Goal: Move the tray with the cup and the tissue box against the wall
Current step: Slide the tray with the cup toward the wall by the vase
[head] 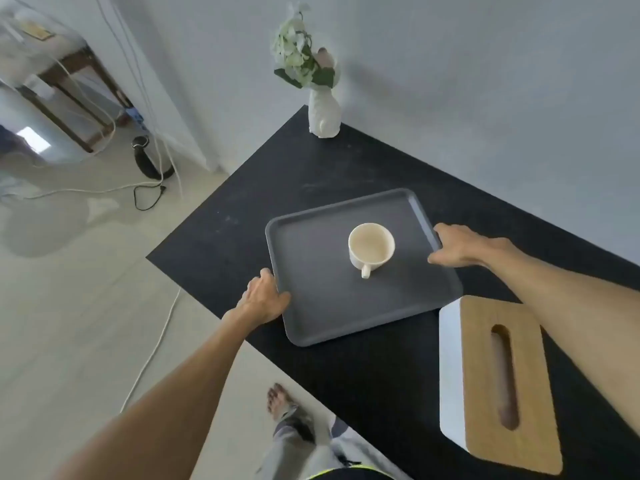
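Note:
A dark grey tray [322,306] lies on the black table [270,188], a short way out from the wall. An empty cream cup [370,245] stands upright near the tray's middle, handle toward me. My left hand [265,297] grips the tray's left rim, thumb on top. My right hand [464,245] holds the tray's right rim. The tissue box [498,379], white with a wooden slotted lid, sits on the table just to the tray's near right, beside but apart from it.
A white vase [323,114] of pale flowers stands at the table's far corner against the grey wall [485,98]. Cables and a dark stand [149,161] lie on the floor to the left. My foot [278,405] shows below the table's edge.

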